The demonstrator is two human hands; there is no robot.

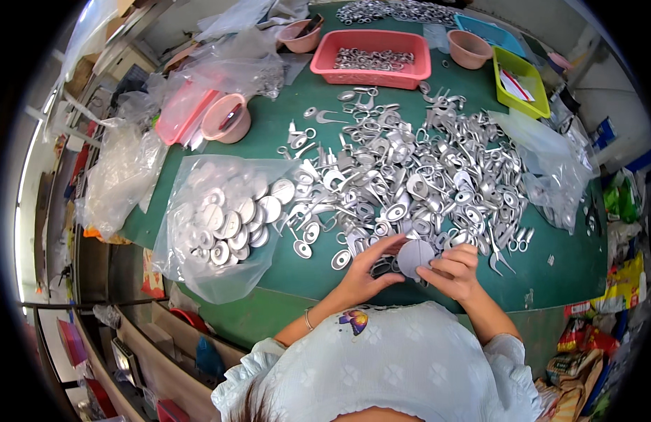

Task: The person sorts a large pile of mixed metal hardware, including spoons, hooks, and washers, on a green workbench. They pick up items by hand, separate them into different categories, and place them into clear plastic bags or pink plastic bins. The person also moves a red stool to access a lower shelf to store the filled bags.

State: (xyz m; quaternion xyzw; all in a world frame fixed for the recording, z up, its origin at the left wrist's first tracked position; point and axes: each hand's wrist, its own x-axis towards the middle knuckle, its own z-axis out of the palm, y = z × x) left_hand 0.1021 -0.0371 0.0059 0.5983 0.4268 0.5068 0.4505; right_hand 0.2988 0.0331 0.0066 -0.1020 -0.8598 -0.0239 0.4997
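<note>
Close in front of my body, both hands are at a round, flat grey disc [416, 257] with a thin line across its face. My right hand [453, 273] pinches its right edge between thumb and curled fingers. Around its left side curves my left hand [368, 276], fingers by the upper edge and thumb by the lower edge. Dark, ring-like metal shows between that thumb and the fingers; whether it is joined to the disc I cannot tell. Just beyond my hands spreads a large heap of silvery metal parts [417, 186], with rings, forked pieces and round discs.
On the green table [297, 280], a clear plastic bag [172, 243] holds several round discs at left. A pink tray [371, 77] of small metal parts stands behind the heap. Pink bowls [227, 119], a yellow-green basket [522, 105] and a blue tray [490, 34] stand around it.
</note>
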